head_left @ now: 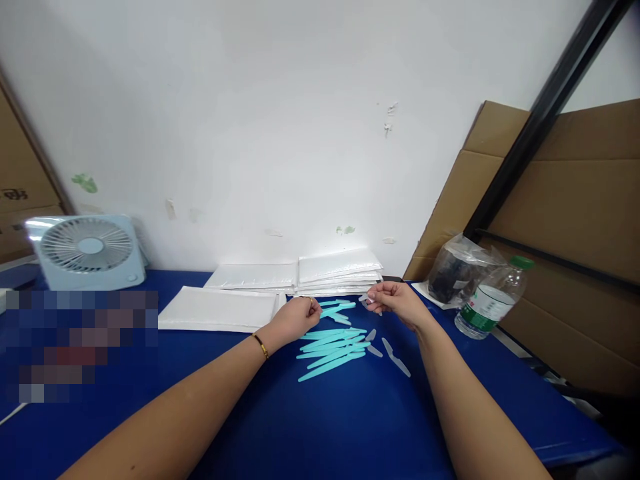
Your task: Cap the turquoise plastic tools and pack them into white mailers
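Note:
Several teal plastic pieces [333, 365], long and thin with a handle end, lie in a fanned row on the blue table. Behind that row my left hand [300, 317] is closed around the end of a teal piece [341, 310], near others of the same kind. My right hand [393, 300] pinches a small translucent piece [363, 299] between thumb and fingers, above the table. To the right of the teal row lies a translucent piece [397, 358], and smaller translucent ones [374, 350] touch or lie beside the teal ends.
White padded envelopes [220, 308] are stacked along the wall, behind my hands. A light blue fan [90, 247] stands at the left. On the right are a water bottle [487, 307], a bagged dark container [453, 273] and cardboard [580, 200] behind a black bar.

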Demonstrator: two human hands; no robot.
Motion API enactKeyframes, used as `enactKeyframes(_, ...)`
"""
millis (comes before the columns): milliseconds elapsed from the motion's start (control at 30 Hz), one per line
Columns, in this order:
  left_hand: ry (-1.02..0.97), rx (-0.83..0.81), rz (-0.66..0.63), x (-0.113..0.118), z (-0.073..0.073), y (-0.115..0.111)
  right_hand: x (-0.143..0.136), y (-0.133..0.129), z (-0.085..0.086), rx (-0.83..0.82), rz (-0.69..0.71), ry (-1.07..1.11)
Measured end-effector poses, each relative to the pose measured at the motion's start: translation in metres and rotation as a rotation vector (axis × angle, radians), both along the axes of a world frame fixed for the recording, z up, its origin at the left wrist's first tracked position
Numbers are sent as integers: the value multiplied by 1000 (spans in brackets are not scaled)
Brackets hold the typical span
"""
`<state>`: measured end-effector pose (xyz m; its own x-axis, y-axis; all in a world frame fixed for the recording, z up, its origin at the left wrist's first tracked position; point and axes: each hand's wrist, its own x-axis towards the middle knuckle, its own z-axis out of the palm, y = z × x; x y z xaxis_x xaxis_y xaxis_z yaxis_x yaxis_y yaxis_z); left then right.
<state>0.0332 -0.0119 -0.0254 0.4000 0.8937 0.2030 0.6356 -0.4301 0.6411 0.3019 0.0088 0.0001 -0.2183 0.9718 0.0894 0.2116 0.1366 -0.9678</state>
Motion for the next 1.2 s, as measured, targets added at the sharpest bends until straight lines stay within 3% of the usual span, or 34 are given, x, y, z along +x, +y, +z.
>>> enactKeyframes(333,-15,36,-18,1,-1,4,-15,0,-3,3,-67,33)
enactKeyframes(733,25,90,-22,3,2,2,-34,-5,-9,-1,50,-3)
enactKeyframes(867,144,169,60,-1,2,4,-21,-2,-7,63,63,-225)
enactKeyframes(967,229,227,117,-5,0,5,-4,-2,-3,85,179,-475)
enactKeyframes(1067,241,240,62,-5,1,1,6,-4,-1,58,307,-702)
enactKeyframes(1200,282,193,-77,0,5,-7,11,-3,-3,38,323,-838)
